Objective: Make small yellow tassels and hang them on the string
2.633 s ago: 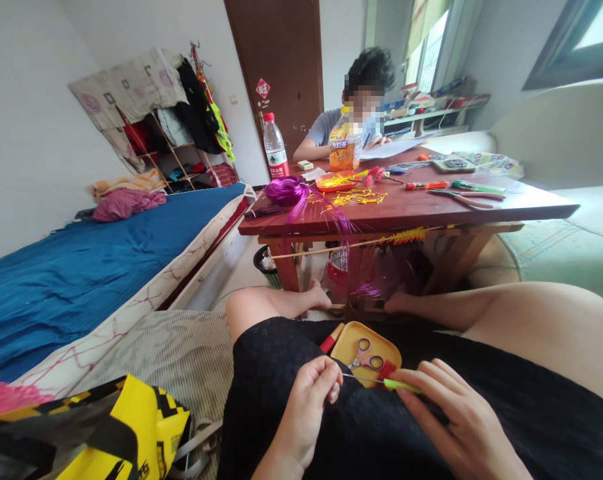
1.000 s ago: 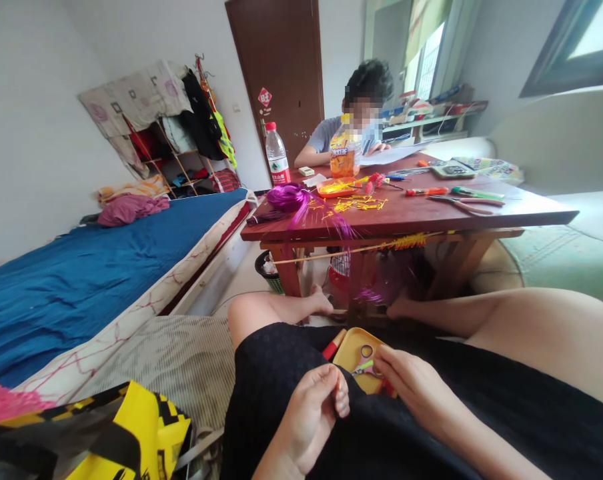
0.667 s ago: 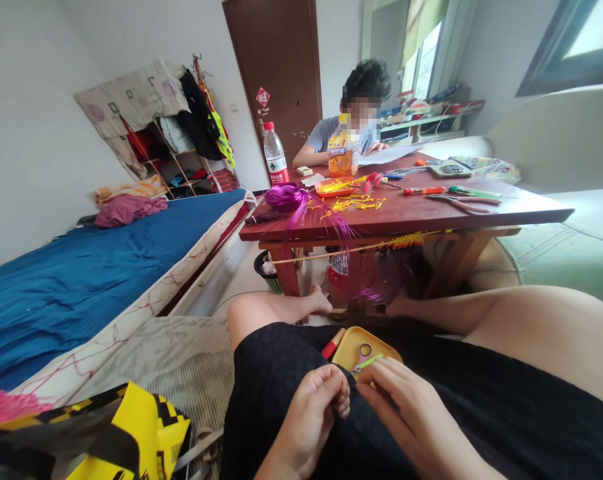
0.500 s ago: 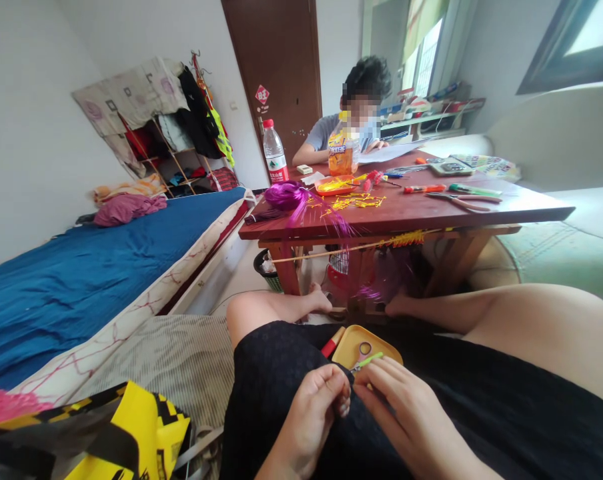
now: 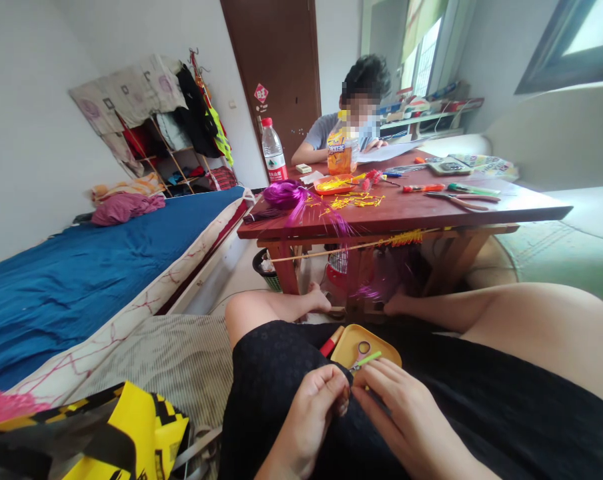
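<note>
Low over the lap, my left hand is curled closed, thumb pressed on the bent index finger. Close on its right, my right hand has its thumb and fingers drawn into a pinch. Whatever lies between the fingertips is too small or hidden to make out. Just beyond both hands sits a yellow tray with small scissors in it. A light green stick shows above my right fingers; I cannot tell whether they touch it. A red-and-tan handle-like piece lies beside the tray.
A red-brown table stands ahead, bearing purple strands, yellow pieces, bottles and pliers. A person sits behind it with paper. A stick with yellow pieces runs below the tabletop. A yellow-black bag lies left.
Both hands stay almost in place, with only very slight finger movement. The whole view has shifted a little to the left.
</note>
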`<state>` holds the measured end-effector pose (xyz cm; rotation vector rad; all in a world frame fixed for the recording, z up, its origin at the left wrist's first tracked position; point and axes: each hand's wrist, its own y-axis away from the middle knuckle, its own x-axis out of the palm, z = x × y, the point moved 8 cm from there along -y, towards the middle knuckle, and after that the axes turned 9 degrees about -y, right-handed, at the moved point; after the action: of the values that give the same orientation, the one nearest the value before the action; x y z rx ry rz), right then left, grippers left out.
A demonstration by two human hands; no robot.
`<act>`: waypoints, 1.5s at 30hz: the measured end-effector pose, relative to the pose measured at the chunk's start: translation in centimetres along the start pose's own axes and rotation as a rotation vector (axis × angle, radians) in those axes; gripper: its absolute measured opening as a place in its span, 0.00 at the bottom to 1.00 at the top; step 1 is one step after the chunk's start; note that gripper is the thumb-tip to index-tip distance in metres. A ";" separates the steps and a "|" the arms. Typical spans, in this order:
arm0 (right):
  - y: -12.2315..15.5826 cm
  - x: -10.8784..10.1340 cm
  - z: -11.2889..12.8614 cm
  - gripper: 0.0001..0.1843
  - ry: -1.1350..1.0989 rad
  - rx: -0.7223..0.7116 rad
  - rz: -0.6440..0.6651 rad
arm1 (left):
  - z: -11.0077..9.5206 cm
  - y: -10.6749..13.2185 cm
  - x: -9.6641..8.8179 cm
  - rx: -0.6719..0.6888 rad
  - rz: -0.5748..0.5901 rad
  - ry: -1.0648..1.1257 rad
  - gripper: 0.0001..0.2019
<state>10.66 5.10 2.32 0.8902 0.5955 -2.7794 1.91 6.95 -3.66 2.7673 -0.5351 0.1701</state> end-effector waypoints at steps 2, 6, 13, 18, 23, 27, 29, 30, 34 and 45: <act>0.0 0.0 0.0 0.13 0.004 -0.001 0.004 | 0.2 0.0 -0.1 -0.002 -0.004 -0.020 0.16; -0.1 0.0 0.0 0.13 0.018 -0.003 0.006 | 0.0 0.0 -0.3 0.022 -0.008 -0.116 0.16; -0.1 0.1 0.1 0.12 0.050 0.004 -0.002 | -1.6 0.4 -0.5 0.094 -0.083 -0.445 0.19; 0.1 0.3 0.0 0.11 0.091 -0.006 0.014 | -1.7 0.5 -0.6 0.112 -0.103 -0.475 0.20; 0.3 -0.9 -0.7 0.04 0.006 -0.008 -0.101 | -1.9 0.7 -1.2 0.134 -0.178 -0.527 0.18; 0.0 -0.8 -0.2 0.10 0.046 -0.065 -0.101 | -2.0 0.8 -1.0 0.142 -0.175 -0.600 0.17; -0.1 -0.7 0.1 0.08 0.064 -0.099 -0.106 | -2.1 0.9 -1.1 0.145 -0.192 -0.621 0.16; -0.1 -0.8 0.1 0.06 0.061 -0.105 -0.120 | -2.2 1.0 -1.2 0.151 -0.205 -0.632 0.16; 0.3 -1.5 -0.4 0.04 0.033 -0.097 -0.190 | -2.5 1.0 -1.2 0.170 -0.231 -0.661 0.15; 0.4 -1.1 -0.1 0.06 0.040 -0.131 -0.178 | -2.6 1.0 -1.0 0.190 -0.226 -0.664 0.16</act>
<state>11.70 4.83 2.71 0.9081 0.8931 -2.8416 0.50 7.31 -1.06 3.0065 -0.3561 -0.8113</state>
